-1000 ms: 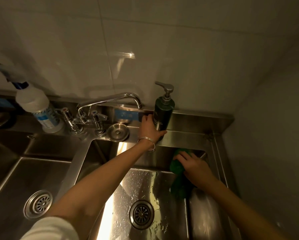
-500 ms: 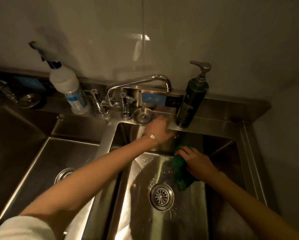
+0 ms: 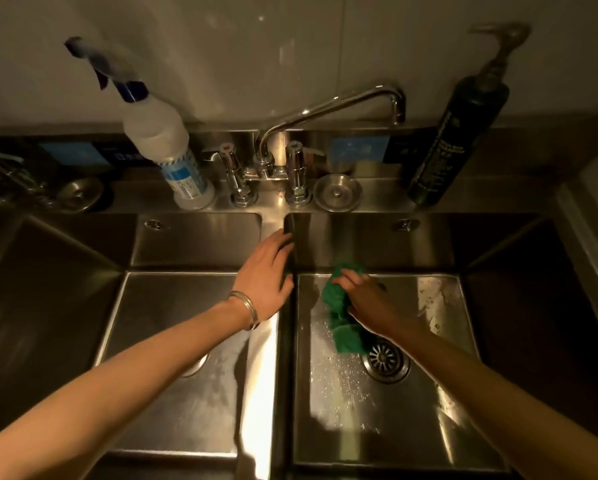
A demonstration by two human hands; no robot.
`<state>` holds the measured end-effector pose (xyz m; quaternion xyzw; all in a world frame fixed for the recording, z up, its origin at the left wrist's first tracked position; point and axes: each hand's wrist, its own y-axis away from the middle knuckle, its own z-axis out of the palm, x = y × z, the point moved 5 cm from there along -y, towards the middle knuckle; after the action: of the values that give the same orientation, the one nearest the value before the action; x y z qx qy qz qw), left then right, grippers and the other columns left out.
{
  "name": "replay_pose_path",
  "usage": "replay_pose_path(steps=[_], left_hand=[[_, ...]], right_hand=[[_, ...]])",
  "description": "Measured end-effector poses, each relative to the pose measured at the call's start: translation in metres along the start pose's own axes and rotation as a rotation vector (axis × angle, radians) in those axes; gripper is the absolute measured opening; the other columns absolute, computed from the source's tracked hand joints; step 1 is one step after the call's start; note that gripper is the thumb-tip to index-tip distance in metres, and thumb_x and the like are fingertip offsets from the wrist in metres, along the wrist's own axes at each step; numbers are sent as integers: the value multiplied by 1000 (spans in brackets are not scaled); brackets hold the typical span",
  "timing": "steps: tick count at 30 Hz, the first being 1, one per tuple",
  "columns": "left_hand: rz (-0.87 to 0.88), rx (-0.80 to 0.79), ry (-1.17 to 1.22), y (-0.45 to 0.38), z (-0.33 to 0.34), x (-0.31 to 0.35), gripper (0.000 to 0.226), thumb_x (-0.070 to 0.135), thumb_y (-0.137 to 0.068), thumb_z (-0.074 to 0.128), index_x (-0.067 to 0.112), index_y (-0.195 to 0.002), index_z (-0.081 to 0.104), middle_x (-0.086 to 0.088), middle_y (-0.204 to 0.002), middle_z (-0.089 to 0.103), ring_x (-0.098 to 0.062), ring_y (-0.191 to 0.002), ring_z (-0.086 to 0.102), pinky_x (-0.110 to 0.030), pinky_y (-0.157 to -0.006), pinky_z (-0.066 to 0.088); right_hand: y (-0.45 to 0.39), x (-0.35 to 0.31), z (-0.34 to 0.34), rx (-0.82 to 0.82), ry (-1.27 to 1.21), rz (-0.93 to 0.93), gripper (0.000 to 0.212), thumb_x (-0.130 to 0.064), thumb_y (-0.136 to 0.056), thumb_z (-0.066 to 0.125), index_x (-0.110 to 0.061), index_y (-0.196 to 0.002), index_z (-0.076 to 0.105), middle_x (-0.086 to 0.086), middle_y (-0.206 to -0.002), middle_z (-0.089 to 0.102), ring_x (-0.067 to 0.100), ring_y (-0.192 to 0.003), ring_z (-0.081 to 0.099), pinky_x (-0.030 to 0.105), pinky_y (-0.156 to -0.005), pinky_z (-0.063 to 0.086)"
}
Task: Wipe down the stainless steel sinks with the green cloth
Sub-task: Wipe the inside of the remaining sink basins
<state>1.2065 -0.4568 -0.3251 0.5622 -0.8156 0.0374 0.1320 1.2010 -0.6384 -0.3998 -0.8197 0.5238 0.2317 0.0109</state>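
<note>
Dim warm light is falling on a steel counter with 2 deep basins side by side, and the view is looking straight down into them. Nearest to the camera, both bare forearms are reaching forward. In the right sink [image 3: 439, 393], wet with small drops near the drain [image 3: 387, 358], the right hand [image 3: 368, 299] is pressing the green cloth [image 3: 339, 317] on the basin floor close to the back wall, its fingers lying curved over the bunched cloth and holding it down. The left hand [image 3: 266, 275], wearing thin bracelets [image 3: 245, 306] at the wrist, is resting with straight fingers on the divider [image 3: 263, 358] between the basins, holding nothing, and it seems to be giving support. To do this step well, I think the cloth should be spread flatter and moved in long overlapping strokes, going into the corners and up the walls, and then around the drain. The left sink [image 3: 173, 358] is looking dry and is probably waiting for its turn. Farther back on the ledge, a spray bottle [image 3: 166, 147], the faucet [image 3: 328, 112] with 2 handles, a round sink plug [image 3: 337, 192] and a dark pump bottle [image 3: 453, 133] are standing. These are crowding the ledge, so they would be in the way if the cloth is going up there. Another plug [image 3: 79, 194] is lying far left.
</note>
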Motion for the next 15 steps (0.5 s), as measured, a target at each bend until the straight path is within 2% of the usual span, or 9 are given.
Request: replay_pose_path(steps=[2, 5, 7, 9, 11, 12, 13, 15], left_hand=[[15, 37, -29, -2, 4, -1, 69, 36, -79, 33, 0, -138, 41, -16, -147, 37, -29, -140, 28, -37, -116, 13], [29, 82, -45, -4, 8, -6, 71, 33, -79, 34, 3, -144, 32, -12, -152, 28, -24, -143, 18, -32, -117, 3], [26, 106, -48, -5, 11, -8, 73, 32, -78, 34, 5, -146, 28, -10, -154, 24, -20, -144, 13, -28, -118, 0], [37, 109, -48, -5, 14, -8, 75, 32, -76, 33, 5, -145, 29, -9, -154, 25, -19, -144, 12, -28, -118, 1], [49, 117, -42, -6, 14, -10, 75, 32, -75, 35, 4, -144, 32, -10, -153, 27, -19, -144, 14, -28, -118, 2], [54, 124, -43, -6, 14, -10, 75, 31, -74, 36, 3, -143, 33, -11, -152, 28, -20, -143, 15, -28, -117, 2], [57, 128, -43, -6, 13, -10, 74, 31, -74, 37, 3, -143, 34, -12, -152, 29, -20, -143, 15, -28, -117, 2], [59, 131, -39, -5, 14, -10, 74, 30, -74, 37, 3, -143, 34, -11, -152, 28, -20, -143, 14, -29, -118, 3]], right_hand=[[-6, 14, 45, -106, 22, 32, 56, -8, -89, 53, -15, -142, 35, 5, -152, 25, 30, -139, 23, 39, -112, 23], [-12, 39, 116, -366, 14, 142, 60, -12, -94, 47, -22, -147, 21, 2, -157, 8, 37, -143, 2, 56, -112, 22], [-17, 53, 154, -530, 28, 197, 79, -37, -89, 57, -26, -149, 7, 1, -157, -7, 44, -141, -6, 66, -109, 15], [-26, 63, 185, -582, 62, 229, 110, -64, -70, 64, -28, -149, -4, 0, -156, -15, 46, -140, -8, 72, -106, 11], [-31, 67, 211, -584, 133, 190, 120, -70, -64, 64, -28, -147, -12, 1, -156, -11, 45, -141, -6, 75, -102, 13], [-30, 72, 226, -581, 208, 101, 119, -69, -66, 63, -29, -145, -15, 4, -157, -3, 46, -141, -3, 76, -99, 17], [-25, 71, 225, -558, 276, 6, 116, -67, -66, 65, -30, -145, -11, 5, -157, 10, 49, -139, 6, 77, -95, 24], [-21, 69, 197, -493, 322, -107, 107, -61, -60, 73, -31, -145, 15, 4, -148, 37, 52, -131, 29, 73, -84, 39]])
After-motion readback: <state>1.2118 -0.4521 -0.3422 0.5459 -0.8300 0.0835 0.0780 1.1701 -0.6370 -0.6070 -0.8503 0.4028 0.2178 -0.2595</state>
